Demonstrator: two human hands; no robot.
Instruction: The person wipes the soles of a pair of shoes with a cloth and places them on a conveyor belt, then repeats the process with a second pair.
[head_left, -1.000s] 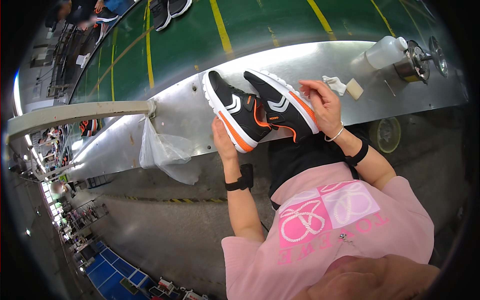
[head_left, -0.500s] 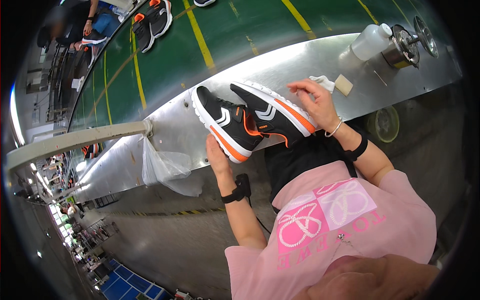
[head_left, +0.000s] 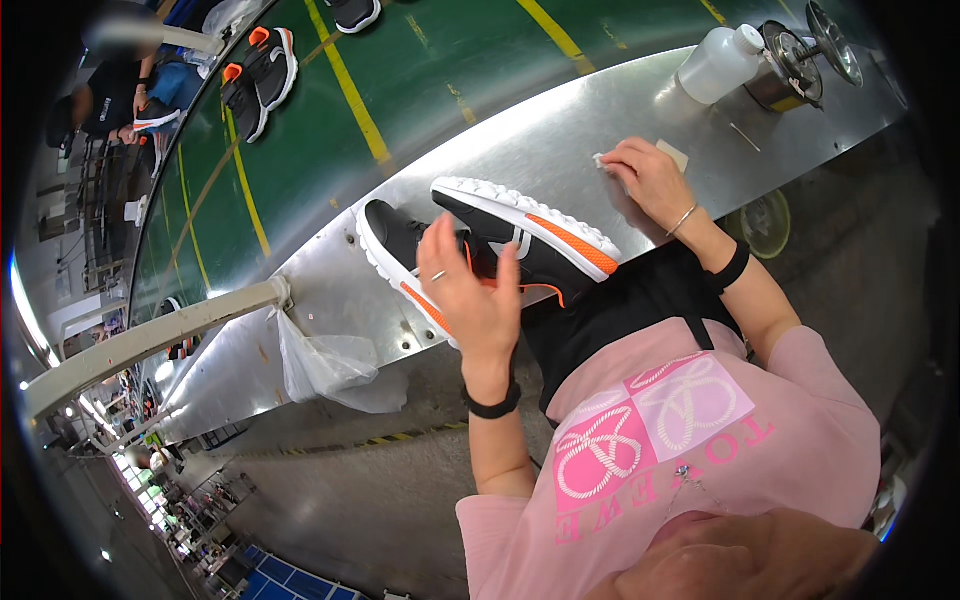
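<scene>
Two black sneakers with white soles and orange trim lie on their sides on the metal ledge [head_left: 330, 240]. My left hand [head_left: 470, 300] is over the left sneaker [head_left: 385, 240], fingers spread, hiding its middle; whether it touches the upper I cannot tell. Beside it, the right sneaker [head_left: 565, 245] leans with its sole facing away from me. To the right of the pair, my right hand [head_left: 655, 190] pinches a small white cloth [head_left: 599, 160], mostly hidden by the fingers. Just behind that hand lies a beige square pad [head_left: 673, 155].
A white plastic bottle [head_left: 720, 65], a metal pot [head_left: 785, 75] and a thin stick [head_left: 743, 136] occupy the ledge's right end. Beyond runs a green conveyor [head_left: 420, 90] carrying more sneakers [head_left: 268, 75]. A pale bar [head_left: 160, 335] and plastic bag [head_left: 325, 365] are at left; a co-worker [head_left: 110, 100] handles a shoe.
My left hand has left the left sneaker's heel and come up over the pair. My right hand has moved right and picked up the white cloth beside the pad.
</scene>
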